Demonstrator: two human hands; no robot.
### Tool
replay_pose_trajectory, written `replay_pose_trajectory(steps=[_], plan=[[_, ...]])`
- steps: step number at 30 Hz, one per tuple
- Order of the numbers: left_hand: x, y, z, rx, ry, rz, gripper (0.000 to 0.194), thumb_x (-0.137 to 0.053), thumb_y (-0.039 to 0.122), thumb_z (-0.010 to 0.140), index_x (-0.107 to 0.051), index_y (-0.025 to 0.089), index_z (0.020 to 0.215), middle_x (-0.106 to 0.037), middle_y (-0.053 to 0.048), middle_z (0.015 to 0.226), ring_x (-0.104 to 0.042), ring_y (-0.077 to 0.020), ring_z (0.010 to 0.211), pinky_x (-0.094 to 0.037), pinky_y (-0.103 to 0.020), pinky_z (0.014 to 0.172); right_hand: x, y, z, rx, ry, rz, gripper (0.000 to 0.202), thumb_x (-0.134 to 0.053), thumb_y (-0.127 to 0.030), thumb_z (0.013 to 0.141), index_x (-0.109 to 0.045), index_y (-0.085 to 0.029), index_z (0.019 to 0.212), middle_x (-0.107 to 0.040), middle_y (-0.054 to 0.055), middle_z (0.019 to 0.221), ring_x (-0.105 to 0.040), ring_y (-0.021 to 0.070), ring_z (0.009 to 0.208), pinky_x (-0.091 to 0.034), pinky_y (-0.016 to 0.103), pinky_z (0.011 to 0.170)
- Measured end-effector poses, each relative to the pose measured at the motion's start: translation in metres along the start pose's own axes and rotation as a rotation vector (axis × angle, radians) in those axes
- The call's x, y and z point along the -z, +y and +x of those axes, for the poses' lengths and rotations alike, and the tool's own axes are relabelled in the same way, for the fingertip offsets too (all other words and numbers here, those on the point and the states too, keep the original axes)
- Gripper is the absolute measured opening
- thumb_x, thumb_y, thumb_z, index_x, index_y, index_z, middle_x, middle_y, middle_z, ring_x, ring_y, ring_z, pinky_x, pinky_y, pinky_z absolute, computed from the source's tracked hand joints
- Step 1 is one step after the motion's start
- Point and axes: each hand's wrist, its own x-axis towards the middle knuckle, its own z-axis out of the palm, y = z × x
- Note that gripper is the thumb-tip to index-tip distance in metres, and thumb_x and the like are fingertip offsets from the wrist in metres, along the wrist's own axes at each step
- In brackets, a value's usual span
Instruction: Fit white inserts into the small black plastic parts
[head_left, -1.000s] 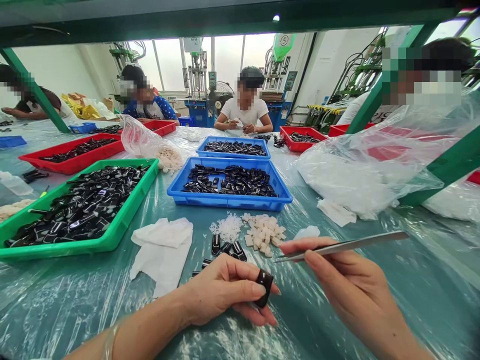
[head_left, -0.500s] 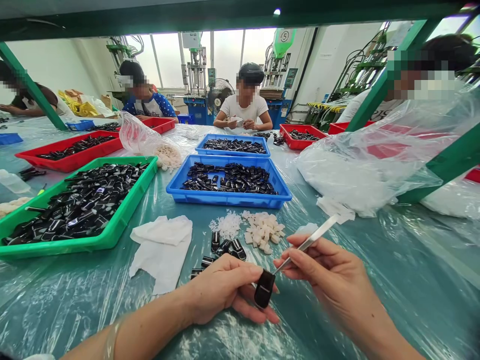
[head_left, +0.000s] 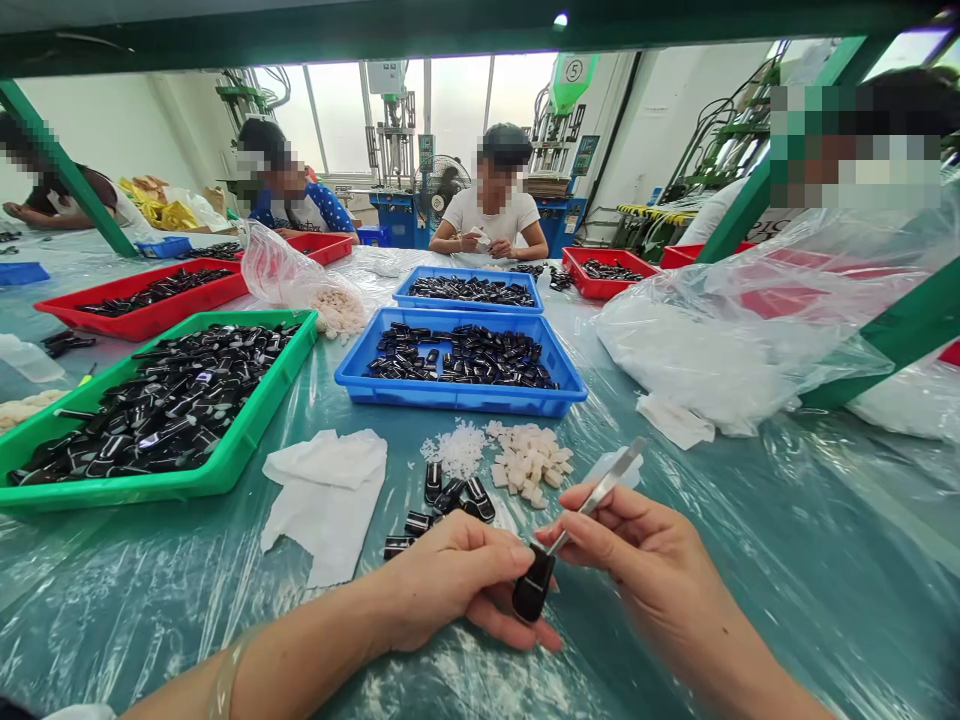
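A black piece (head_left: 533,588) was pinched in a narrow grip by the left hand (head_left: 457,575), its thumb laid across the upper end and its lower fingers stretched beneath, slightly spread. The piece was held tilted, rounded end down, on the near side of the front blue tray (head_left: 461,397) and a little to the right of that tray's middle. The left wrist, ringed by a clear band (head_left: 225,680), was kept nearly straight, the forearm being brought in from the lower left.

Metal tweezers (head_left: 606,485) were held by the right hand (head_left: 645,545) much as a pen is held, between thumb and curled fingers. The tips were pointed down and leftward to the piece's upper edge, the back end up and rightward; whether anything was gripped by the tips could not be told. The right forearm was slanted in from the lower right.

Between the hands and the front blue tray were laid loose black pieces (head_left: 450,498), white bits (head_left: 456,448) and pale chunks (head_left: 529,462). A white cloth (head_left: 326,500) was spread to the near left of that tray, and a filled green tray (head_left: 259,430) was set to its left. Behind it was placed another blue tray (head_left: 465,305), also filled; a clear bag (head_left: 705,340) was seen to its right.
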Motion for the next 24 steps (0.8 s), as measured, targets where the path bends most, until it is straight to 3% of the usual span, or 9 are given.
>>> replay_pose_trajectory(steps=[9, 24], plan=[[-0.0003, -0.0004, 0.0, -0.025, -0.007, 0.041, 0.036, -0.062, 0.042, 0.073, -0.067, 0.008, 0.085, -0.06, -0.005, 0.07, -0.067, -0.017, 0.072, -0.05, -0.021, 0.063, 0.0002, 0.0049, -0.0009, -0.017, -0.024, -0.013, 0.028, -0.069, -0.039, 0.069, -0.061, -0.017, 0.085, -0.069, 0.005, 0.069, -0.066, 0.0188, 0.069, -0.053, 0.029, 0.065], [-0.0014, 0.0011, -0.0021, -0.033, 0.003, 0.074, 0.035, -0.061, 0.041, 0.074, -0.067, 0.008, 0.084, -0.06, -0.007, 0.074, -0.067, -0.0175, 0.075, -0.051, -0.02, 0.065, -0.0018, 0.0048, 0.0008, -0.032, -0.026, 0.02, 0.028, -0.072, -0.038, 0.066, -0.061, -0.017, 0.082, -0.068, 0.004, 0.067, -0.066, 0.0177, 0.067, -0.053, 0.027, 0.063]])
